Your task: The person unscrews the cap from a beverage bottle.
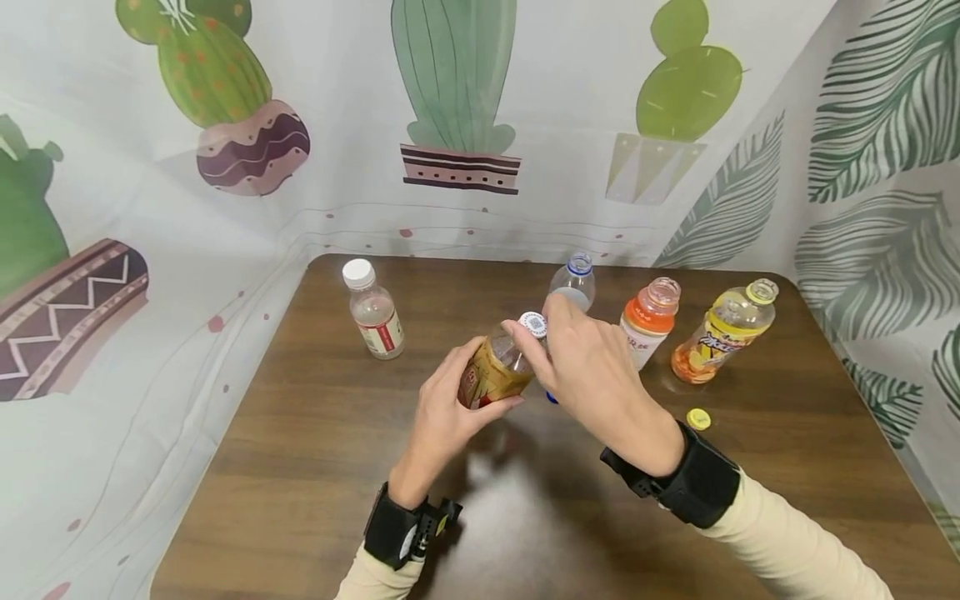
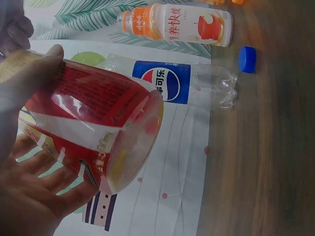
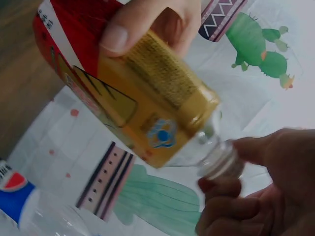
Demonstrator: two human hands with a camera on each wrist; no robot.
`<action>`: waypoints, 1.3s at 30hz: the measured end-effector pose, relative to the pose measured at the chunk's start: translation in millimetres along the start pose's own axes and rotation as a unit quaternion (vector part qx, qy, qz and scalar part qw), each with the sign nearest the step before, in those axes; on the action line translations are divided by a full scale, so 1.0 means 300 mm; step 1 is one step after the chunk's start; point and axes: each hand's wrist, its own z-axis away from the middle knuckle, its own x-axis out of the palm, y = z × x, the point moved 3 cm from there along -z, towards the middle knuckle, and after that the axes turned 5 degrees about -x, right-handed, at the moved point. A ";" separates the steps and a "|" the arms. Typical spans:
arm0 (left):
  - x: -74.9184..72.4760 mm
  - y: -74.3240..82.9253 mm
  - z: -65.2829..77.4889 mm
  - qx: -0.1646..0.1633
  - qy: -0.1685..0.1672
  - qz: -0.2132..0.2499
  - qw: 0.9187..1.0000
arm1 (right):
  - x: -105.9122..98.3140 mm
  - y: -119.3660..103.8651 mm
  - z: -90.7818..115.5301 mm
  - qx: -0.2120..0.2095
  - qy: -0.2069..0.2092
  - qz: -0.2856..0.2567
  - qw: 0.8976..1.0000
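Observation:
My left hand (image 1: 442, 396) grips a clear plastic bottle (image 1: 491, 375) with a gold and red label, its fingers and thumb around the body. The bottle is held tilted above the table, its neck toward the upper right. At that neck my right hand (image 1: 600, 375) pinches the white cap (image 1: 534, 323), which has a printed code on top. The right wrist view shows the thumb and curled fingers on either side of the cap at the bottle neck (image 3: 216, 162). In the left wrist view the bottle's base (image 2: 138, 147) faces the camera.
Behind the right hand stand an uncapped cola bottle (image 2: 167, 81), an uncapped orange-and-white bottle (image 1: 649, 317) and an uncapped yellow-label bottle (image 1: 720, 333). A blue cap (image 2: 247, 60) and a yellow cap (image 1: 698, 418) lie on the wooden table (image 1: 285, 467). A white-capped bottle (image 1: 381, 325) stands left.

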 end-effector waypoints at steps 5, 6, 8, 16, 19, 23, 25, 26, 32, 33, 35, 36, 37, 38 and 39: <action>-0.016 -0.005 0.001 -0.005 0.005 0.018 1.000 | 0.009 0.010 -0.011 -0.053 0.009 -0.053 0.997; -0.018 -0.005 0.001 -0.005 0.002 0.023 1.000 | 0.008 0.011 -0.013 -0.060 0.010 -0.061 0.996; -0.021 -0.006 0.000 -0.003 -0.004 0.034 0.999 | 0.006 0.012 -0.016 -0.075 0.008 -0.074 0.994; -0.033 -0.003 0.000 -0.014 -0.052 0.077 0.996 | -0.016 0.024 -0.021 -0.139 -0.016 -0.104 0.985; -0.038 -0.001 0.002 -0.019 -0.080 0.089 0.993 | -0.027 0.035 -0.020 -0.156 -0.035 -0.118 0.980; -0.037 -0.008 0.004 -0.024 -0.129 0.104 0.986 | -0.030 0.050 -0.017 -0.174 -0.065 -0.143 0.972; -0.035 -0.014 0.007 -0.027 -0.156 0.111 0.981 | -0.026 0.060 -0.010 -0.181 -0.080 -0.158 0.967; -0.032 -0.016 0.009 -0.027 -0.170 0.116 0.978 | -0.023 0.065 -0.006 -0.185 -0.087 -0.167 0.965; 0.004 -0.027 0.023 -0.024 -0.188 0.132 0.973 | -0.008 0.098 0.026 -0.185 -0.115 -0.172 0.961; 0.011 -0.029 0.024 -0.022 -0.182 0.133 0.974 | -0.007 0.103 0.029 -0.179 -0.121 -0.163 0.963; 0.025 -0.031 0.025 -0.022 -0.169 0.130 0.977 | -0.010 0.108 0.030 -0.161 -0.135 -0.146 0.967; 0.032 -0.033 0.026 -0.023 -0.162 0.127 0.978 | -0.013 0.110 0.030 -0.152 -0.141 -0.135 0.969; 0.037 -0.034 0.027 -0.024 -0.155 0.123 0.980 | -0.017 0.109 0.028 -0.143 -0.145 -0.126 0.971; 0.040 -0.034 0.027 -0.025 -0.148 0.120 0.981 | -0.023 0.106 0.025 -0.135 -0.146 -0.114 0.973; 0.042 -0.034 0.028 -0.027 -0.141 0.117 0.983 | -0.030 0.101 0.020 -0.126 -0.144 -0.105 0.976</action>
